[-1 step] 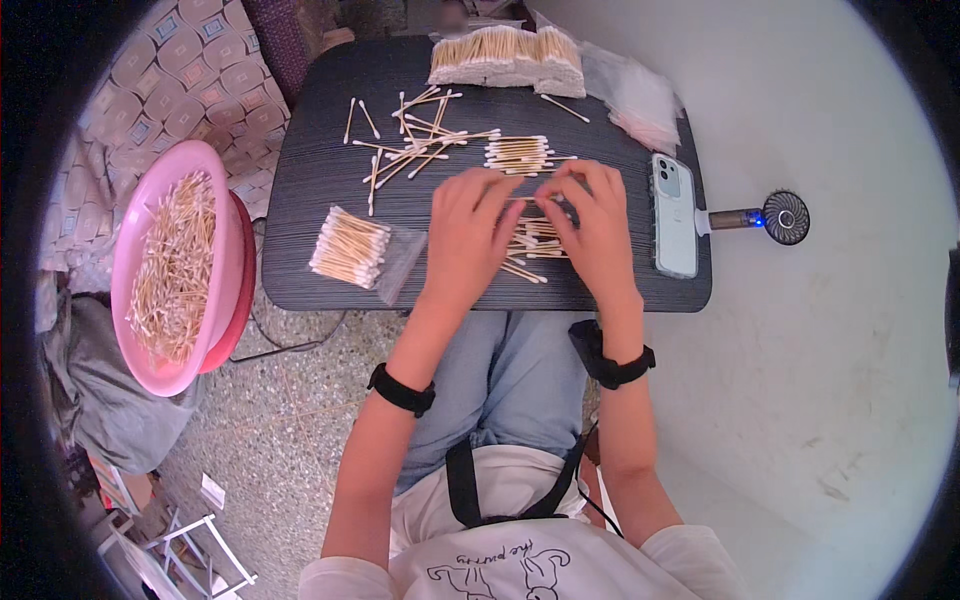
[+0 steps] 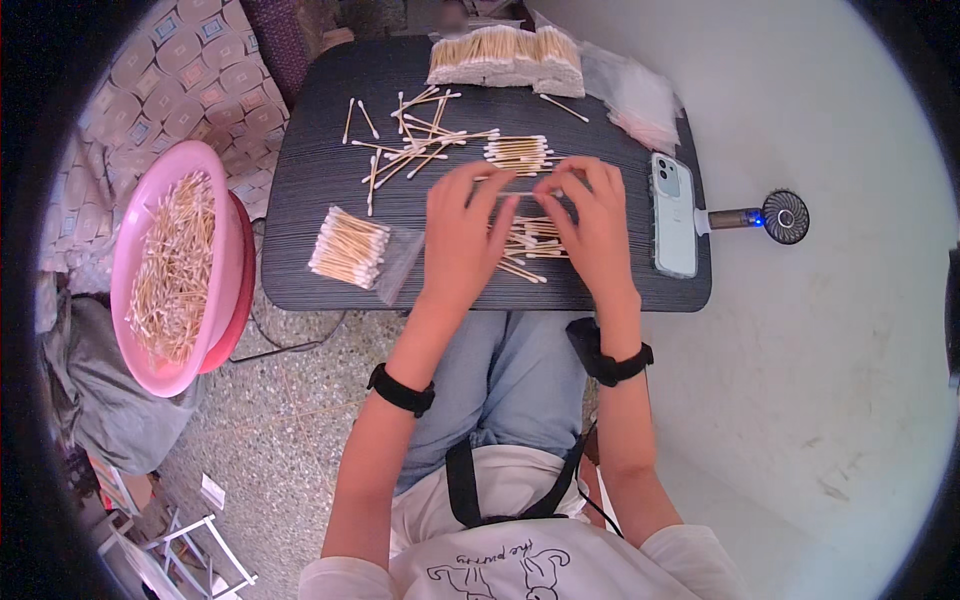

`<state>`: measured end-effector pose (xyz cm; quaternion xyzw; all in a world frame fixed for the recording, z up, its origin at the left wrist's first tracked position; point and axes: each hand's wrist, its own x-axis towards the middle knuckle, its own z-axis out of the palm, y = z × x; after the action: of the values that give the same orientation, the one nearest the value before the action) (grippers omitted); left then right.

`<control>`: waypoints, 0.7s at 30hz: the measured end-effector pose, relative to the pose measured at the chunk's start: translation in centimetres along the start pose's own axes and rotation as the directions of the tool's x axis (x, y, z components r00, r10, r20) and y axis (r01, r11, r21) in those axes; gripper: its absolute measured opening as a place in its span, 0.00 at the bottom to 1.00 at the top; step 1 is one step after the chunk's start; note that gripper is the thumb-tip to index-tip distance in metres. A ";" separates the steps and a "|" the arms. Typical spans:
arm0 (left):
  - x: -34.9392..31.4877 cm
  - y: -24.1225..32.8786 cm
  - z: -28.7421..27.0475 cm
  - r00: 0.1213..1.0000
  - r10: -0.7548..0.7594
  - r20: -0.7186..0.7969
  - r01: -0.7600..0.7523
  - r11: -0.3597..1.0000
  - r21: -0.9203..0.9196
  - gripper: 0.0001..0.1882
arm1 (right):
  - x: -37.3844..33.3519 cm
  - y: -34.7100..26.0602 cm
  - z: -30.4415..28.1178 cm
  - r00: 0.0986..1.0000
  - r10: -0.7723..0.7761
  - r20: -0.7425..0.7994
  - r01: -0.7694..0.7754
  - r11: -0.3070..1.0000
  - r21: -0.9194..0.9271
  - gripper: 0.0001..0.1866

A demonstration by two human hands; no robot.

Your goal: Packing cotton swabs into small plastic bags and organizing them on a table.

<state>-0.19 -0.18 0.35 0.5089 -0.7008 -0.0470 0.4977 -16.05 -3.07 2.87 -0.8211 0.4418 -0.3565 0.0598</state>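
My hands: my left hand (image 2: 462, 232) and right hand (image 2: 593, 222) lie palm-down over the near middle of the worktop (image 2: 320, 200), fingers curled, and pinch a few swabs between their fingertips.
Swabs in hand: the small batch (image 2: 528, 245) lies on the worktop between and under my hands, partly hidden, sticks roughly side by side.
Done so far: one filled clear bag (image 2: 350, 248) lies near the worktop's left edge, and I judge the stacked packs (image 2: 506, 55) at the far edge finished too.
Half-done: a neat aligned bundle (image 2: 517, 153) sits just beyond my fingers.
Left to do: loose swabs (image 2: 410, 145) are scattered on the far left of the worktop, and the pink basin (image 2: 225, 290) on the floor at my left is heaped with more; most work remains, I judge.
Empty bags: clear sleeves (image 2: 640, 100) lie at the far right corner.
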 end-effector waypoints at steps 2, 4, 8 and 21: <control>0.0 0.1 0.0 0.990 -0.092 -0.108 0.091 0.996 -0.014 0.10 | 0.4 0.0 0.6 0.999 0.022 -0.038 -0.023 0.999 -0.033 0.08; -0.1 -0.1 -0.2 0.991 -0.120 -0.051 0.117 0.991 -0.065 0.11 | 0.7 -0.3 0.9 0.994 0.042 -0.103 -0.048 0.997 -0.061 0.08; -0.3 -0.5 0.1 0.998 -0.043 0.046 0.044 0.999 -0.031 0.10 | -0.3 0.2 0.9 0.994 0.085 -0.065 -0.086 0.996 -0.014 0.10; -0.3 -0.5 0.0 0.994 -0.057 0.097 0.062 0.996 -0.058 0.08 | -1.5 -0.1 0.0 0.995 0.069 0.071 -0.075 0.993 0.090 0.12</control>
<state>0.21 -0.17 -0.15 0.5112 -0.7065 -0.1076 0.4775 -16.49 -1.90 2.09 -0.8127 0.4517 -0.3461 0.1254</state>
